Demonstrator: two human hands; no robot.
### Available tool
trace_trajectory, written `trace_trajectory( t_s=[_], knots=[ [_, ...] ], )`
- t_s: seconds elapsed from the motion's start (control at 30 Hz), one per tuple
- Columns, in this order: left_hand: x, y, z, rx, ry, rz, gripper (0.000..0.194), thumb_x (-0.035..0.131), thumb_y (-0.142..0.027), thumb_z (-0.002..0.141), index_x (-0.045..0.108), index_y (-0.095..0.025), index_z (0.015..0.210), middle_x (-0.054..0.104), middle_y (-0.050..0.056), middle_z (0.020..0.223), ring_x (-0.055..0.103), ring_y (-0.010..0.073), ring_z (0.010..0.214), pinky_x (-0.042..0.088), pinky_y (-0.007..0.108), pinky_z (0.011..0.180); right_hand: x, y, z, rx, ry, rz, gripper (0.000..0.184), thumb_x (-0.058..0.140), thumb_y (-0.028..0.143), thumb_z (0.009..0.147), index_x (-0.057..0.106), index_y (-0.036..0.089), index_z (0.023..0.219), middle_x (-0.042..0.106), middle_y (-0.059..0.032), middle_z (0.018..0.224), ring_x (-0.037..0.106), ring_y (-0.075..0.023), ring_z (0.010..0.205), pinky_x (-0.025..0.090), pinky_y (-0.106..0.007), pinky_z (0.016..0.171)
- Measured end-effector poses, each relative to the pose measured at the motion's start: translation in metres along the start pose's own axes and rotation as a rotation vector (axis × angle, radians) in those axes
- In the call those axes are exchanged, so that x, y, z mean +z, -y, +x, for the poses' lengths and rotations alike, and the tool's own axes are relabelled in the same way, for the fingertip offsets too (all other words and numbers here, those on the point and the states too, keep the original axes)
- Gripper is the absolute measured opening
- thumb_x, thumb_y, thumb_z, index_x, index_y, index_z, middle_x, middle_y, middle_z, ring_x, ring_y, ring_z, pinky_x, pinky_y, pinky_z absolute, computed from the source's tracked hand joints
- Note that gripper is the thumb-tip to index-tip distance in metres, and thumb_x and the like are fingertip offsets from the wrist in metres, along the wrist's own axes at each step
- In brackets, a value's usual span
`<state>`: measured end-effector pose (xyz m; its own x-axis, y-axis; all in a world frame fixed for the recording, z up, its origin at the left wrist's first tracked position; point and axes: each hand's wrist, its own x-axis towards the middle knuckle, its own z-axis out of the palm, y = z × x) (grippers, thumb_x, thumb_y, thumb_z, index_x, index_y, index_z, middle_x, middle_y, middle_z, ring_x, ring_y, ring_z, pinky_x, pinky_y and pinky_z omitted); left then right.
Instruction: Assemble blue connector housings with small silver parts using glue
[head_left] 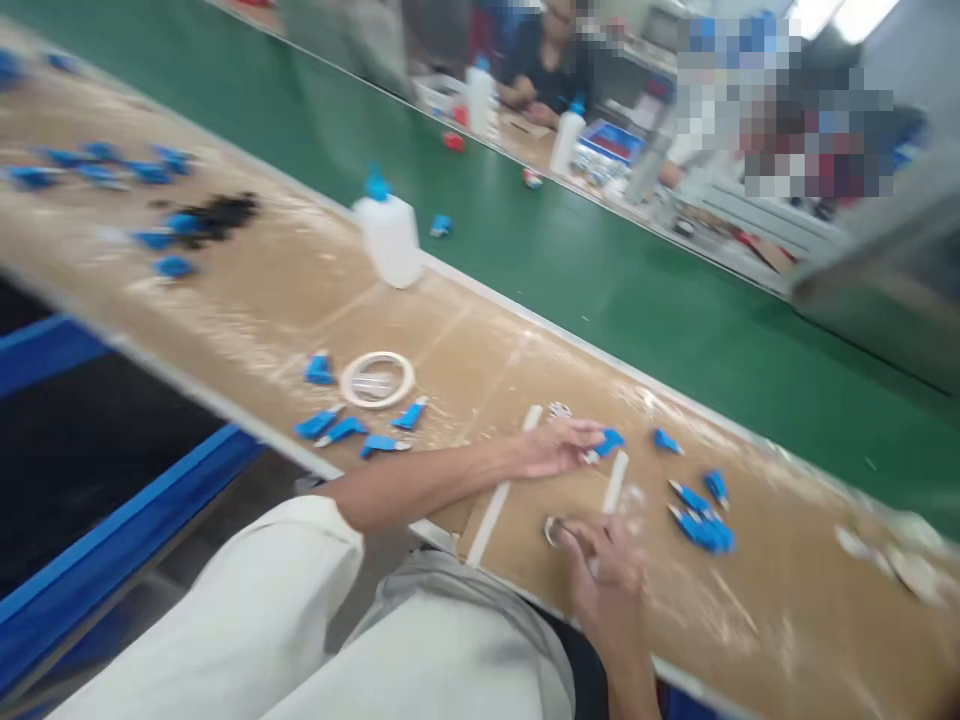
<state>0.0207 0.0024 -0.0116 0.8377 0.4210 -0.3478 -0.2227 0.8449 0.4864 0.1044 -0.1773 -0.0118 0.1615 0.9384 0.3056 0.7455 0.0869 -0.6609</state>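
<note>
My left hand (556,448) pinches a small blue plastic part (610,442) with a white end between thumb and fingers, just above the worktable (495,400). Closer to my body, my right hand (611,570) is closed, its fingers curled and smeared by motion. At its thumb shows a small dark-rimmed ring (553,530); whether it belongs to a held tool I cannot tell. Several similar blue parts (701,515) lie to the right of my hands. More blue parts (345,430) are on the left, beside a cream ring-shaped roll (377,380).
A white bottle with a blue cap (390,240) stands at the table's far edge. Beyond runs a green conveyor belt (510,250) carrying a blue part (441,226). Small black pieces (221,218) are heaped at far left. Another person (547,70) sits across the belt.
</note>
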Motion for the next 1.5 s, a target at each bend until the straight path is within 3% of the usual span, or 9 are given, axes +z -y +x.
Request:
trace_trajectory(
  t_s=[0.07, 0.17, 0.3, 0.43, 0.57, 0.8, 0.97, 1.17, 1.5],
  knots=[
    [0.0, 0.005, -0.008, -0.013, -0.008, -0.012, 0.028, 0.049, 0.001, 0.095, 0.073, -0.011, 0.087, 0.069, -0.002, 0.073, 0.058, 0.0039, 0.061, 0.046, 0.01, 0.06, 0.0, 0.009, -0.005, 0.039, 0.009, -0.037, 0.021, 0.055, 0.023, 0.098, 0.073, 0.027, 0.089, 0.066, -0.0034, 0.082, 0.063, -0.021, 0.078, 0.05, -0.035, 0.07],
    [-0.008, 0.005, -0.003, -0.067, 0.01, -0.01, 0.02, 0.057, 0.0, 0.09, 0.071, -0.013, 0.084, 0.069, -0.003, 0.072, 0.058, 0.0033, 0.059, 0.047, 0.009, 0.058, 0.004, 0.006, -0.012, 0.093, 0.005, -0.081, 0.023, 0.053, 0.022, 0.097, 0.069, 0.024, 0.081, 0.066, -0.0028, 0.082, 0.061, -0.0188, 0.081, 0.05, -0.033, 0.078],
    [-0.014, 0.002, 0.002, -0.043, 0.004, 0.057, 0.017, 0.069, -0.002, 0.08, 0.073, -0.01, 0.095, 0.068, 0.003, 0.071, 0.06, 0.0074, 0.058, 0.05, 0.013, 0.052, 0.006, 0.0, -0.018, 0.074, -0.022, -0.079, 0.021, 0.051, 0.019, 0.099, 0.064, 0.022, 0.082, 0.065, -0.0047, 0.082, 0.056, -0.019, 0.078, 0.047, -0.033, 0.074],
    [-0.003, 0.001, -0.012, 0.048, 0.014, 0.089, 0.018, 0.076, -0.008, 0.077, 0.073, -0.007, 0.095, 0.068, 0.004, 0.074, 0.06, 0.0067, 0.059, 0.052, 0.013, 0.055, 0.0, 0.003, -0.018, 0.117, -0.106, 0.057, 0.015, 0.056, 0.021, 0.099, 0.063, 0.023, 0.086, 0.067, -0.0025, 0.083, 0.061, -0.0172, 0.079, 0.048, -0.031, 0.075],
    [0.003, -0.003, -0.015, 0.075, 0.011, 0.048, 0.016, 0.074, -0.009, 0.081, 0.073, -0.008, 0.097, 0.068, 0.004, 0.075, 0.061, 0.0049, 0.06, 0.05, 0.01, 0.056, -0.002, -0.011, -0.009, 0.186, -0.143, 0.158, 0.016, 0.061, 0.027, 0.097, 0.063, 0.022, 0.082, 0.06, 0.0006, 0.075, 0.054, -0.0144, 0.063, 0.043, -0.028, 0.059],
    [-0.004, 0.0, -0.032, 0.057, -0.034, -0.003, 0.018, 0.07, -0.007, 0.086, 0.072, -0.007, 0.104, 0.068, 0.005, 0.077, 0.064, 0.0062, 0.063, 0.049, 0.011, 0.056, 0.0, -0.017, -0.004, 0.222, -0.067, 0.174, 0.023, 0.064, 0.037, 0.094, 0.065, 0.022, 0.076, 0.061, 0.0007, 0.072, 0.054, -0.0136, 0.059, 0.044, -0.028, 0.057],
    [-0.01, 0.017, -0.044, 0.059, -0.039, -0.027, 0.018, 0.078, -0.012, 0.082, 0.073, -0.006, 0.099, 0.068, 0.005, 0.078, 0.065, 0.0065, 0.063, 0.05, 0.011, 0.058, -0.014, -0.01, -0.001, 0.323, -0.232, 0.331, 0.019, 0.068, 0.036, 0.091, 0.067, 0.021, 0.08, 0.067, -0.0009, 0.075, 0.06, -0.0143, 0.062, 0.047, -0.027, 0.057],
    [-0.011, 0.04, -0.051, -0.062, -0.004, -0.067, 0.03, 0.088, -0.019, 0.074, 0.073, -0.007, 0.097, 0.067, 0.005, 0.079, 0.066, 0.0073, 0.065, 0.048, 0.013, 0.058, -0.03, 0.014, 0.009, 0.188, -0.478, 0.461, 0.006, 0.072, 0.022, 0.089, 0.068, 0.019, 0.085, 0.07, -0.0044, 0.08, 0.065, -0.0173, 0.074, 0.049, -0.027, 0.058],
    [-0.007, 0.048, -0.056, -0.106, 0.061, -0.112, 0.042, 0.094, -0.025, 0.066, 0.075, -0.009, 0.099, 0.068, 0.003, 0.076, 0.065, 0.0066, 0.063, 0.048, 0.013, 0.058, -0.023, 0.024, 0.014, -0.071, -0.497, 0.29, 0.017, 0.068, 0.005, 0.088, 0.066, 0.02, 0.097, 0.071, -0.0029, 0.084, 0.07, -0.0188, 0.08, 0.055, -0.033, 0.071]
  ],
)
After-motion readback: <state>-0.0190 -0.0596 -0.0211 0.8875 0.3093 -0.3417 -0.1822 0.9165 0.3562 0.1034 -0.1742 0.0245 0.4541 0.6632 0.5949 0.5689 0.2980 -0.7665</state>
